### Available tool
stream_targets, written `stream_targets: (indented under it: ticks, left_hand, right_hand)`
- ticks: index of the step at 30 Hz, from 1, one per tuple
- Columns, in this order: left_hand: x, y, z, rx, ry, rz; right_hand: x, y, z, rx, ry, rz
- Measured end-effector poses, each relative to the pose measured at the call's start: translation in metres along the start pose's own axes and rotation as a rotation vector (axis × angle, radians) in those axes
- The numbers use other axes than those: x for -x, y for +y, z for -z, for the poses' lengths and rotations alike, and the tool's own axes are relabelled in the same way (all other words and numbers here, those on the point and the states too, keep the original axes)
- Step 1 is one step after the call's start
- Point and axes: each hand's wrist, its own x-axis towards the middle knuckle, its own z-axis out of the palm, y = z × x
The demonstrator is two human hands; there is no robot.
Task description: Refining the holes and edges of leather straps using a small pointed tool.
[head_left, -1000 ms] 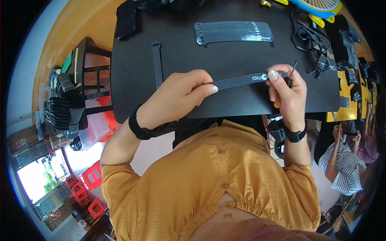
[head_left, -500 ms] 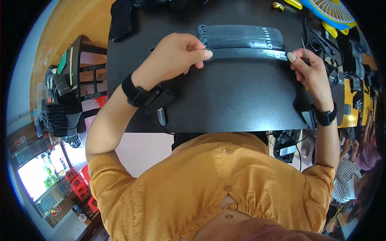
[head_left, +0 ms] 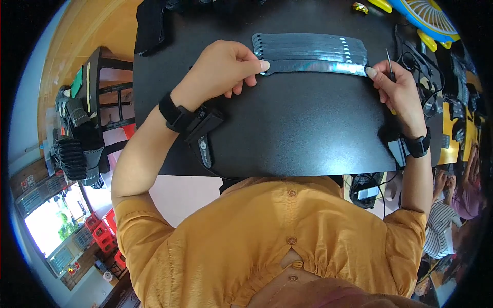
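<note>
A dark, glossy strap (head_left: 313,67) lies crosswise on the black table, its near edge towards me. My left hand (head_left: 228,69) pinches its rounded left end between thumb and fingers. At the right end, my right hand (head_left: 394,84) grips the strap's tip with thumb and forefinger. A slim pointed tool (head_left: 389,65) also sits in that right hand, its metal tip sticking up and a bit of yellow showing below the palm. Directly behind the held strap lie several similar straps (head_left: 308,45), overlapped in a neat row with their holed left ends staggered.
The black table (head_left: 287,123) spreads in front of me. A blue and yellow fan (head_left: 423,18) stands far right, with black cables (head_left: 429,77) below it. Dark cloth (head_left: 150,25) hangs over the far left corner. Other people (head_left: 444,226) sit at the right.
The held strap now lies up against the row behind it, where a slightly wider gap showed before. Both hands keep their pinch. The table sits a little lower in view.
</note>
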Motion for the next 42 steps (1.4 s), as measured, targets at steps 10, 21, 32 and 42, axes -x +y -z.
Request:
stream_targets:
  ticks: [10,21,32,42]
  left_hand:
    - [-0.002,-0.001,0.003,0.043,0.008,0.046]
    - [-0.005,0.002,0.001,0.031,0.003,0.083]
    - [0.004,0.003,0.0,-0.015,0.038,0.083]
    - [0.11,-0.032,0.016,-0.142,0.329,0.024]
  right_hand:
    - [-0.003,0.002,-0.003,0.008,0.038,0.012]
    - [-0.003,-0.007,-0.004,0.13,0.055,-0.001]
    - [-0.002,-0.008,-0.008,0.141,0.107,0.037]
    - [0.042,-0.005,-0.003,0.043,-0.008,0.051]
